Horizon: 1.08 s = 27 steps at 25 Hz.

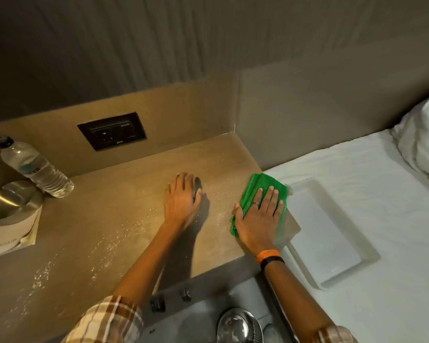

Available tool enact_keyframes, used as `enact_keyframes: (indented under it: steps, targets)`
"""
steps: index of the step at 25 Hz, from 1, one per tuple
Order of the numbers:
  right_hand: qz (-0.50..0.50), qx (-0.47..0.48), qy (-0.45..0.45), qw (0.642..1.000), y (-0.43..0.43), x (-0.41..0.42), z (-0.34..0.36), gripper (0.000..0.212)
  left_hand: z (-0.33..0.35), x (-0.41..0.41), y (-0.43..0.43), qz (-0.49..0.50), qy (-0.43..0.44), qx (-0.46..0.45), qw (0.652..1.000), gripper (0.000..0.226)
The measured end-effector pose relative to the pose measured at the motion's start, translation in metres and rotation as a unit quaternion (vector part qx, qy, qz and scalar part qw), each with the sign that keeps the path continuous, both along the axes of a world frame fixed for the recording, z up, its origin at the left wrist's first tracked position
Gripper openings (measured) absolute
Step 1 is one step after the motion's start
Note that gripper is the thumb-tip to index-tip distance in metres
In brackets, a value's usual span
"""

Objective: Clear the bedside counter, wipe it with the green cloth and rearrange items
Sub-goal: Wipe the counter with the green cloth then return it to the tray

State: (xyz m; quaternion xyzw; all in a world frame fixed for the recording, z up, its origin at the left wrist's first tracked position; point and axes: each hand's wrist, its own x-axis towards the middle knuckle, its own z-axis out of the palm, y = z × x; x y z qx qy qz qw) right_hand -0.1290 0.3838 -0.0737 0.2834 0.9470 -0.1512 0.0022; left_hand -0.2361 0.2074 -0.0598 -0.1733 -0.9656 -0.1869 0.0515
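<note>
The wooden bedside counter [124,194] carries a scatter of white crumbs or powder across its front and middle. My right hand [258,214] lies flat with straight fingers on the folded green cloth [258,184], pressing it down at the counter's right edge by the bed. My left hand [181,196] rests on the counter's middle, fingers bent downward against the surface and holding nothing. A clear water bottle [35,167] with a black cap stands at the counter's far left.
A white rectangular tray [332,243] lies on the white bed sheet [382,293] right of the counter. A round metal object [13,201] on a paper pad sits at the left edge. A black socket panel [112,131] is in the back wall. A steel bowl [238,325] sits below.
</note>
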Motion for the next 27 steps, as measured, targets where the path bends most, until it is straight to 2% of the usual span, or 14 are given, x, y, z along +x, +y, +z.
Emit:
enact_keyframes:
  steps: [4, 8, 10, 13, 15, 16, 17, 19, 21, 23, 27]
  targets:
    - [0.023, 0.02, 0.013, 0.999, 0.005, -0.05, -0.001, 0.084, -0.02, -0.048, -0.035, 0.01, -0.07, -0.073, 0.995, 0.069]
    - [0.091, 0.024, -0.012, 0.995, 0.011, -0.147, 0.004, 0.082, -0.036, -0.061, -0.041, 0.006, -0.07, -0.095, 0.993, 0.073]
    - [0.157, 0.025, -0.014, 0.987, 0.006, -0.188, 0.008, 0.08, -0.043, -0.065, -0.042, 0.015, -0.054, -0.096, 0.994, 0.073]
    - [0.322, 0.086, -0.007, 0.943, 0.01, -0.193, 0.006, 0.075, -0.045, -0.07, -0.042, 0.019, -0.048, -0.1, 0.994, 0.073]
    - [0.435, 0.107, -0.001, 0.894, 0.029, -0.155, 0.009, 0.075, -0.043, -0.067, -0.041, 0.02, -0.052, -0.097, 0.994, 0.074]
    - [0.457, 0.105, 0.009, 0.884, 0.04, -0.127, 0.008, 0.075, -0.042, -0.065, -0.041, 0.021, -0.051, -0.095, 0.994, 0.074]
    - [0.453, 0.094, 0.023, 0.886, 0.05, -0.096, 0.004, 0.076, -0.041, -0.065, -0.041, 0.02, -0.053, -0.095, 0.994, 0.075]
    - [0.388, 0.078, 0.042, 0.917, 0.058, -0.027, -0.007, 0.077, -0.039, -0.066, -0.042, 0.015, -0.067, -0.094, 0.993, 0.074]
    - [0.283, 0.08, 0.052, 0.954, 0.032, 0.03, -0.021, 0.079, -0.038, -0.065, -0.042, 0.013, -0.074, -0.097, 0.992, 0.075]
    - [0.232, 0.062, 0.041, 0.97, -0.011, 0.04, -0.022, 0.083, -0.034, -0.067, -0.041, 0.014, -0.091, -0.097, 0.991, 0.077]
    - [0.334, 0.009, 0.011, 0.942, -0.063, -0.005, 0.001, 0.086, -0.009, -0.063, -0.035, 0.021, -0.137, -0.069, 0.988, 0.071]
